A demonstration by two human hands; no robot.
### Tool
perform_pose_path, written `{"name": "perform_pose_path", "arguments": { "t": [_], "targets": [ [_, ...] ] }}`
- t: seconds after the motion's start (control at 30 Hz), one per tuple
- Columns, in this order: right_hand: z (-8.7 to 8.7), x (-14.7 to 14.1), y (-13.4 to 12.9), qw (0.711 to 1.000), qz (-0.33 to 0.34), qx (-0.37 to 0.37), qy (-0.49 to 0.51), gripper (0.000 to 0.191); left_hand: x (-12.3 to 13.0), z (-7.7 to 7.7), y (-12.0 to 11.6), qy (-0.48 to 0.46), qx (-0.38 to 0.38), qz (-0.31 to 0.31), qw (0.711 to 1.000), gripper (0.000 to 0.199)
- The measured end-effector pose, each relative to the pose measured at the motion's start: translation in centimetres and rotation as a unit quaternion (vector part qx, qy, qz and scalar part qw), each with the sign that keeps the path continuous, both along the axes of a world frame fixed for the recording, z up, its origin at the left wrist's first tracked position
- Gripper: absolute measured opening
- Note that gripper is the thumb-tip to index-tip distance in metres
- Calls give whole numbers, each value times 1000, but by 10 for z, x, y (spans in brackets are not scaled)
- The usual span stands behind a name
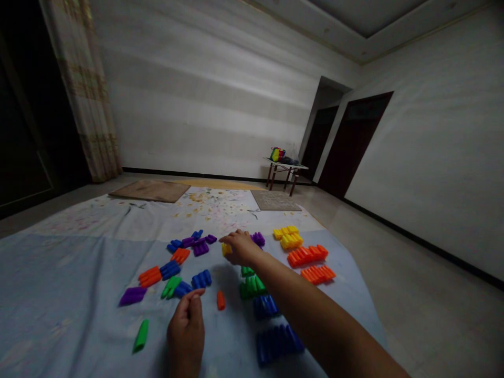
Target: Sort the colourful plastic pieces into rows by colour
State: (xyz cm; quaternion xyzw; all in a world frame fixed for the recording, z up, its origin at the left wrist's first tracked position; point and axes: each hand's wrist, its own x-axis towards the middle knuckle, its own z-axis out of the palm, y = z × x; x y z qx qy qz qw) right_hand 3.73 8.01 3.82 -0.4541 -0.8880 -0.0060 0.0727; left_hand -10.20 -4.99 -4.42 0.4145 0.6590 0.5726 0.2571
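Observation:
My right hand [239,248] reaches across the cloth with its fingers bent down around a yellow plastic piece [226,250], partly hidden by them. My left hand [187,325] is closed near the front, thumb against the index finger; what it holds, if anything, is hidden. Just beyond it lie a blue cluster [201,279] and a green cluster [171,287] of tapered plastic pieces. A single orange piece [221,300] rests between the hands. Beneath my right forearm are green pieces [252,287] and dark blue rows [279,344], partly covered.
Yellow rows [290,240] and orange rows [307,255] lie on the right. Several mixed clusters are at left, with a purple one [133,296] and a single green piece [140,336]. Two flat boards [151,190] lie at the cloth's far edge. A small table [285,164] stands beyond.

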Motion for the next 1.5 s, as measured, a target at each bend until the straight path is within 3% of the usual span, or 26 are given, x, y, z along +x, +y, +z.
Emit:
{"name": "perform_pose_path", "arguments": {
  "t": [0.2,0.33,0.47,0.7,1.1,1.33,1.5],
  "targets": [
    [17,83,26,989,-146,35,5,46,1,3,-1,7,-13,2,1000,34],
    [12,130,49,973,-230,29,-15,47,2,6,-2,2,-20,-2,1000,34],
    [2,155,63,961,-273,10,-40,46,2,6,-3,2,-24,2,1000,34],
    [-12,159,74,961,-267,-16,-73,49,1,4,-2,-5,-21,6,1000,35],
    [-20,162,83,956,-282,-33,-74,47,0,0,-1,-15,-32,6,999,35],
    [8,157,68,963,-267,28,8,37,1,2,0,-10,-29,5,1000,35],
    [16,133,25,963,-240,90,80,32,1,3,0,-1,-24,10,1000,35]
  ]
}}
